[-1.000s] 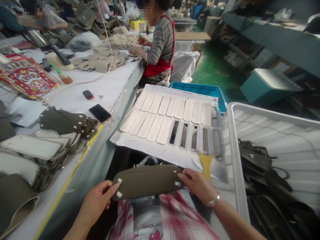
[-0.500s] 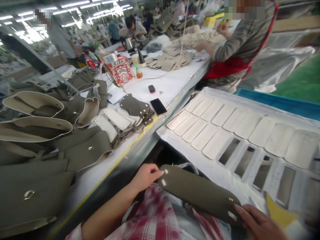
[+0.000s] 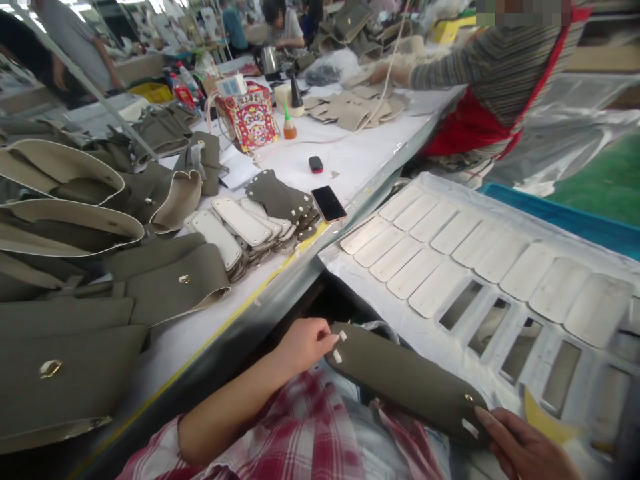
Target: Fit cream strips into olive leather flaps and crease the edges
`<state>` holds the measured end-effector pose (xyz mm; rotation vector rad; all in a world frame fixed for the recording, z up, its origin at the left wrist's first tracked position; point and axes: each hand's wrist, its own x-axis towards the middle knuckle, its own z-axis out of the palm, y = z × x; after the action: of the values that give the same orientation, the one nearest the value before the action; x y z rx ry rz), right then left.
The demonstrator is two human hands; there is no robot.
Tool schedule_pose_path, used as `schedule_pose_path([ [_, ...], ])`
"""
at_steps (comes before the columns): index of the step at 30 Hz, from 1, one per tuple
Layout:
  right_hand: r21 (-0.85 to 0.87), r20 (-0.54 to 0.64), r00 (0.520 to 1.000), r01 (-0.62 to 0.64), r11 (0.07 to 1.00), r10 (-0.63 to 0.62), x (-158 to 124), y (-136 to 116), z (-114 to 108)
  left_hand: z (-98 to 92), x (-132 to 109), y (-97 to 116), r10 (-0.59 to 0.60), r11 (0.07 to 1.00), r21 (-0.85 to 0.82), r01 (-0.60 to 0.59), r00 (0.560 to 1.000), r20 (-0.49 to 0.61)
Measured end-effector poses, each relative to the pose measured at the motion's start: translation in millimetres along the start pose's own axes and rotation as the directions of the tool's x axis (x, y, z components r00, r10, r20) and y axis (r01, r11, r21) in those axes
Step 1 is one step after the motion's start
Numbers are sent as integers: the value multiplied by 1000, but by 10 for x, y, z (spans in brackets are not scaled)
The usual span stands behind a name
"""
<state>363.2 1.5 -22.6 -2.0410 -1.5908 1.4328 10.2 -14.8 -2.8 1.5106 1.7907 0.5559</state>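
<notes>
A long olive-grey bag panel (image 3: 405, 380) with rounded ends stretches between my two hands, above my lap. White tabs show near both of its ends, and a small gold-coloured stud sits near the right one. My left hand (image 3: 307, 345) pinches the panel's left end between thumb and fingers. At the opposite end, my right hand (image 3: 523, 443) grips the edge, its thumb on top. Right of the panel stands a white-covered board (image 3: 345, 270) with rows of pale rounded panels (image 3: 480, 243) lying on it.
Olive-grey bag bodies (image 3: 170, 287) crowd the left of the white table (image 3: 280, 167). Nearby are stacked panels (image 3: 243, 223), a phone (image 3: 329, 203), a patterned red bag (image 3: 250, 117) and a small bottle (image 3: 289, 125). Across the table, a co-worker in a striped sleeve (image 3: 450, 67) handles beige pieces (image 3: 355, 110).
My view has tilted down slightly, with the surroundings shifting in the picture. Both hands keep hold of the panel in nearly the same pose. The co-worker's arm has stretched out over the table.
</notes>
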Motion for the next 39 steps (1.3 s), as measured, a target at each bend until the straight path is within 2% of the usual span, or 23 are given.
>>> schedule_pose_path([
  [3,5,-11,1000,-6,1000,6,-19,-39,-4,-28,16,65,31,995,94,-34,999,29],
  [6,33,-21,999,-41,999,42,-65,-77,-10,-18,11,90,25,996,88,-33,995,92],
  [11,99,1,997,-72,992,72,-66,-108,-73,58,83,-52,-89,996,-3,92,972,216],
  [14,135,-13,996,-83,987,86,-72,-92,-102,59,81,-99,-124,992,24,122,961,246],
  [16,143,-6,997,-70,987,72,-80,-70,-113,28,47,-58,-126,985,142,93,963,240],
  [18,141,2,999,-42,989,42,-79,-42,-124,11,15,54,-87,940,341,22,980,177],
  [20,124,-4,1000,-13,992,13,-68,-12,-138,63,7,241,57,854,514,-84,996,67],
  [21,114,-10,1000,-1,993,2,-61,2,-146,132,15,358,166,816,557,-155,986,31],
  [23,97,-17,1000,18,995,-17,-45,31,-160,368,48,618,387,763,543,-352,920,52],
  [26,97,-17,999,43,994,-42,-21,87,-162,890,122,975,591,655,372,-657,753,290],
  [27,102,-17,999,51,994,-49,-13,109,-157,1068,152,1064,616,624,311,-717,696,368],
  [28,106,-21,998,60,993,-58,-6,132,-151,1228,183,1133,617,615,277,-738,669,415],
  [30,112,-32,997,72,991,-69,3,171,-141,1464,241,1222,593,627,251,-738,661,461],
  [32,103,-43,996,84,991,-80,4,191,-144,1576,281,1268,565,655,248,-714,681,466],
  [39,-77,-64,988,132,988,-137,-30,112,-241,1589,278,1333,547,706,234,-668,725,419],
])
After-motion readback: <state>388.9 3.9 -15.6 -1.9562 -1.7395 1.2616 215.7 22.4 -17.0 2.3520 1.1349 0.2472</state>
